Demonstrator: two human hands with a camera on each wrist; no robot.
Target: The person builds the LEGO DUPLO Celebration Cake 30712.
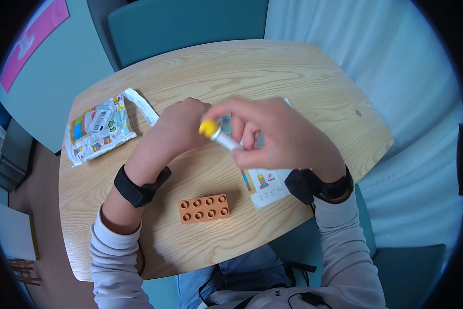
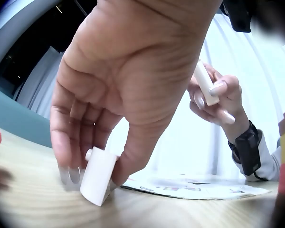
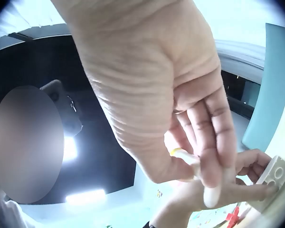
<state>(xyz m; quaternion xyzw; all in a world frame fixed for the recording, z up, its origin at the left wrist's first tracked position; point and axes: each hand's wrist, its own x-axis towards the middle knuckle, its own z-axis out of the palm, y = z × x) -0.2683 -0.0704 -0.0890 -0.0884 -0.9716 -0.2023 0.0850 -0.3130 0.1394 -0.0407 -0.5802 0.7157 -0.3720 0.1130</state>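
The left hand [image 1: 182,126] reaches forward over the wooden table [image 1: 272,72], its wrist bent so that the back faces up and the fingers point down. In the left wrist view, the thumb and fingertips pinch a white studded block [image 2: 99,176] from opposite sides, close to the tabletop; whether the block touches the wood is hard to tell. The right hand [image 1: 280,131] is raised above the table and turned inward, gripping a white stick-shaped piece [image 1: 225,139] with a rounded yellow end [image 1: 208,127]. Its thumb lies at the white end, the index finger arches over toward the yellow one, and the other fingers fold toward the palm. The white piece slants in front of the palm, near the left hand. Both forearms come up from the near edge in pale sleeves [image 1: 339,226], with a black band [image 1: 141,186] on each wrist. Between the forearms lies an orange eight-stud brick [image 1: 204,209], a printed sheet [image 1: 272,194] partly under the right hand, and a printed plastic packet [image 1: 100,129] beyond the left wrist.
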